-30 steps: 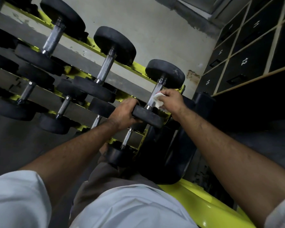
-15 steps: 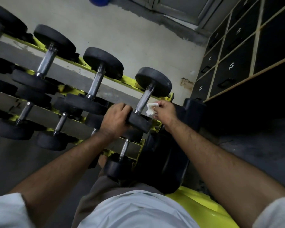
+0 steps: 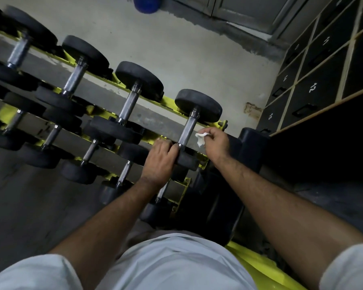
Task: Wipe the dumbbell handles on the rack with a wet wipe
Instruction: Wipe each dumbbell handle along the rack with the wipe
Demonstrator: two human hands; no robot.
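Several black dumbbells with steel handles lie in rows on a yellow rack [image 3: 222,123]. The rightmost top-row dumbbell has its steel handle [image 3: 188,128] bare and in plain view. My left hand [image 3: 159,160] grips this dumbbell's near black head [image 3: 187,161], fingers curled over its top edge. My right hand [image 3: 215,143] pinches a crumpled white wet wipe [image 3: 201,138] just to the right of the handle, a small gap apart from it.
A dark padded machine part [image 3: 252,147] stands right of the rack's end. Black numbered lockers [image 3: 312,88] fill the upper right. A blue ball [image 3: 145,5] lies on the concrete floor at the top. A yellow frame [image 3: 258,268] runs beneath my right forearm.
My right hand has come off the handle with the wipe and now sits beside it. My left hand keeps its grip on the near head. The view has tilted and shows more floor.
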